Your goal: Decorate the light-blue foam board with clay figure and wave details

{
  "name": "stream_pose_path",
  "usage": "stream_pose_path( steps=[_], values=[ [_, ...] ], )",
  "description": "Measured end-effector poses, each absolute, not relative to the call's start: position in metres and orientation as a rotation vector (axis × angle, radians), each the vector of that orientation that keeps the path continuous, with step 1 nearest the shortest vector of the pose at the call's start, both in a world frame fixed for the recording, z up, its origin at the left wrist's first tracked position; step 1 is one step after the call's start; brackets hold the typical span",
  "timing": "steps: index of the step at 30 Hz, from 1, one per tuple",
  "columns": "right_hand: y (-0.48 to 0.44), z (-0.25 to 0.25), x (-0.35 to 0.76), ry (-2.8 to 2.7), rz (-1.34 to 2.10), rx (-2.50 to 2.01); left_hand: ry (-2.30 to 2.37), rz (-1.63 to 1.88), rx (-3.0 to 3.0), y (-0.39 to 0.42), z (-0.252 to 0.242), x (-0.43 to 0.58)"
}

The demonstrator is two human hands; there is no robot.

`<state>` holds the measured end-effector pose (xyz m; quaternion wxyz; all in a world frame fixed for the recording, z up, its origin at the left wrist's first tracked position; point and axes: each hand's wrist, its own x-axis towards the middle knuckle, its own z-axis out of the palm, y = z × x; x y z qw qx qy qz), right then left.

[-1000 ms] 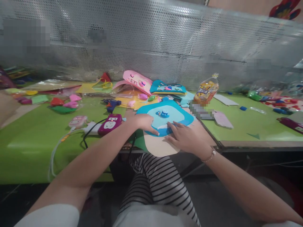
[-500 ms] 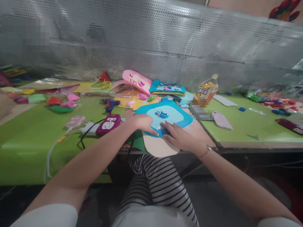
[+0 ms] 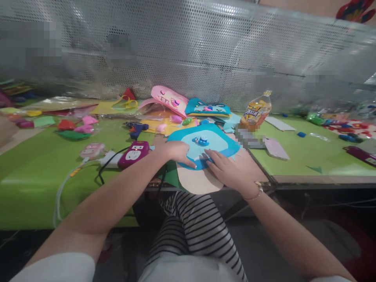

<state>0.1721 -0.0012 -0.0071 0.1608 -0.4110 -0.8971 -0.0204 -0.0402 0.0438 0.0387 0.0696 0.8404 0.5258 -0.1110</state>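
In front of me lies a blue foam sheet piece (image 3: 230, 145) with a lighter blue panel (image 3: 190, 137) on top of it. A small blue clay figure (image 3: 202, 140) sits on that panel. My left hand (image 3: 180, 152) rests flat on the left part of the blue piece, thumb stretched along its near edge. On the right near edge lies my right hand (image 3: 223, 166), fingers extended over the surface. Under the blue piece, a cream rounded sheet (image 3: 199, 182) sticks out over the table's front edge, beside a dark green sheet (image 3: 172, 174).
Left are a purple power strip (image 3: 135, 154), a pink charger (image 3: 92, 150) with cables and a blue glue gun (image 3: 136, 130). Behind stand decorated pink (image 3: 169, 100) and teal (image 3: 209, 107) foam pieces. Right are a snack bag (image 3: 255, 111) and a pink phone (image 3: 276, 149). Perforated metal sheeting (image 3: 182, 51) backs the table.
My right hand has slid slightly to the right along the near edge of the blue piece. My left hand and the piece stay in place.
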Motion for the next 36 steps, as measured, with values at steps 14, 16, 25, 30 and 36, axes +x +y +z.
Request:
stream_pose_path(
  steps=[14,16,25,30,36],
  values=[
    [-0.0031,-0.0096,0.1709,-2.536,-0.147,-1.124,1.611,-0.378,2.525,0.0451,0.0398,-0.0417],
    [-0.0031,-0.0096,0.1708,-2.522,-0.182,-1.118,1.611,-0.374,2.529,0.045,0.0398,-0.0416],
    [0.0003,-0.015,0.1739,-2.469,-0.21,-1.08,1.606,-0.357,2.533,0.0483,0.0356,-0.0423],
    [-0.0019,-0.0093,0.1702,-2.484,-0.077,-1.245,1.603,-0.37,2.529,0.0484,0.0348,-0.0424],
    [-0.0047,-0.0068,0.1687,-2.633,-0.136,-1.204,1.599,-0.361,2.531,0.0464,0.0361,-0.0412]
  ],
)
